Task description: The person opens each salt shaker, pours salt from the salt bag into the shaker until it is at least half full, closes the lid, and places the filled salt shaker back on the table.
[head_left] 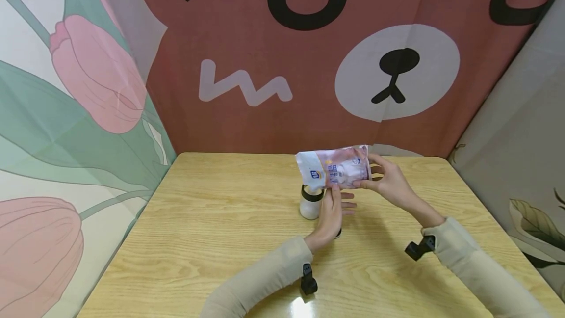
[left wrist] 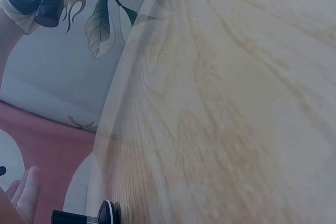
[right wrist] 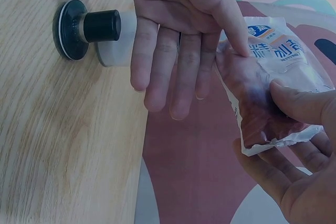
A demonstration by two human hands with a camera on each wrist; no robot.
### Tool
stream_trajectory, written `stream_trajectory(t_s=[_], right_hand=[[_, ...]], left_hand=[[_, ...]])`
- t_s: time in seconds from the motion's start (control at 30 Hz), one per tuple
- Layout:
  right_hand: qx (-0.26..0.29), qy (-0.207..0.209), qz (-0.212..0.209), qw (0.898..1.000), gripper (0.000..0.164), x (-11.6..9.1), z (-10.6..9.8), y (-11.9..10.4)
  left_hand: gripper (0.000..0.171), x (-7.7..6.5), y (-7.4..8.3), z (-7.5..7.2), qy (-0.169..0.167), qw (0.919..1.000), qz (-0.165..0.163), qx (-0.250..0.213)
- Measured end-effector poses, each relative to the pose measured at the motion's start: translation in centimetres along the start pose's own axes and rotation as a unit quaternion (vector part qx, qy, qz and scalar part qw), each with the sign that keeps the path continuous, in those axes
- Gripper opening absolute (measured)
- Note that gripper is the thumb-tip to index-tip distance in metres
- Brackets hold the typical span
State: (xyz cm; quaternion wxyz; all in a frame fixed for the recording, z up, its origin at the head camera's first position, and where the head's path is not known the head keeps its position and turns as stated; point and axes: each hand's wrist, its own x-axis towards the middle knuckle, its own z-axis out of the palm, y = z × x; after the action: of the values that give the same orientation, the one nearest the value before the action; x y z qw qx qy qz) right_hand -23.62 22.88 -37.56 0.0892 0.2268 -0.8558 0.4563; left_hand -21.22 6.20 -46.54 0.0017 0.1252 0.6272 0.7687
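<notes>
A pink-and-white salt bag (head_left: 337, 167) is held nearly level, its pale left end over the mouth of a white jar (head_left: 310, 207) with a black rim. My right hand (head_left: 390, 183) pinches the bag's right end, thumb in front and fingers behind. My left hand (head_left: 330, 217) is upright beside the jar, fingers straight and spread, its thumb tip at the bag's lower edge. In the right wrist view, the left palm (right wrist: 181, 3) faces the camera and partly hides the jar (right wrist: 118, 40). A black knobbed lid (right wrist: 73, 29) stands on the table near the jar.
The wooden table (head_left: 212, 239) ends at a back wall hung with a printed bear cloth (head_left: 247, 126). Flower-patterned cloths hang on the left (head_left: 39, 171) and right sides. Black wrist cameras are strapped at both sleeves.
</notes>
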Motion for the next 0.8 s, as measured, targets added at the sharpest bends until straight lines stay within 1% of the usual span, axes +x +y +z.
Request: stream_trajectory(t_s=[0.27,0.8], right_hand=[[0.005,0.003,-0.009,1.000,0.066,0.05,0.03,0.05],[-0.003,0.007,-0.009,1.000,0.063,0.09,0.03,0.19]], left_hand=[[0.051,-0.04,0.03,0.03,-0.001,1.0000,-0.001,0.001],[0.051,-0.15,0.20,-0.03,-0.005,1.0000,-0.005,0.004]])
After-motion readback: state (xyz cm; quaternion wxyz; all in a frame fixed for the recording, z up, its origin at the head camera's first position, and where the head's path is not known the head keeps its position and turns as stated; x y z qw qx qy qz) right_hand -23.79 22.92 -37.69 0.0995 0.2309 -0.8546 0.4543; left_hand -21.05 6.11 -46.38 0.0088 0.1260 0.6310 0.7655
